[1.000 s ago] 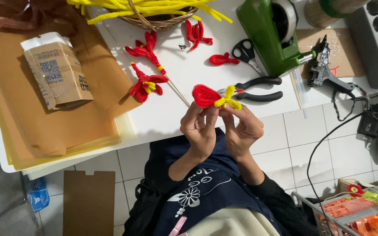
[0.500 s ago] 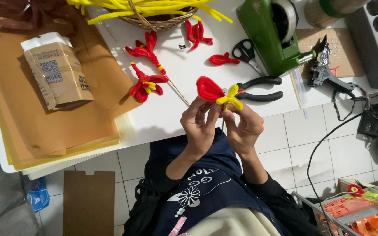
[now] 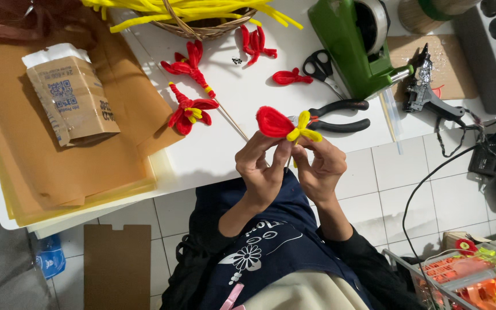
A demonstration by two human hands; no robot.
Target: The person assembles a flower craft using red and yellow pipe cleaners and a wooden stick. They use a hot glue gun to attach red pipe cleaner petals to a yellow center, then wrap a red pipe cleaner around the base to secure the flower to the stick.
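Pipe-cleaner flower [image 3: 285, 126] | both hands' grip pinching it: left hand [image 3: 262, 172], right hand [image 3: 320, 169] | pliers [image 3: 340, 116] just behind

Pipe-cleaner flower [image 3: 285, 127] red petal, yellow centre. Pliers [image 3: 340, 115] black-handled. Tape dispenser [image 3: 354, 43] green. Table [image 3: 242, 92] white. Paper sheets [image 3: 58, 166] tan. Pipe cleaners [image 3: 190, 8] in basket yellow.

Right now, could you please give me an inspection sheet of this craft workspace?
Surface: white table, brown paper sheets on one side.
Job's things: red-and-yellow flower held up on a thin stick.
Clutter: finished red flowers, pliers, scissors, green tape dispenser, glue gun, basket.
Grippers: left hand and right hand both pinch the flower.
Cables: black cable trails over the floor.
Surroundings: tiled floor, power strip.
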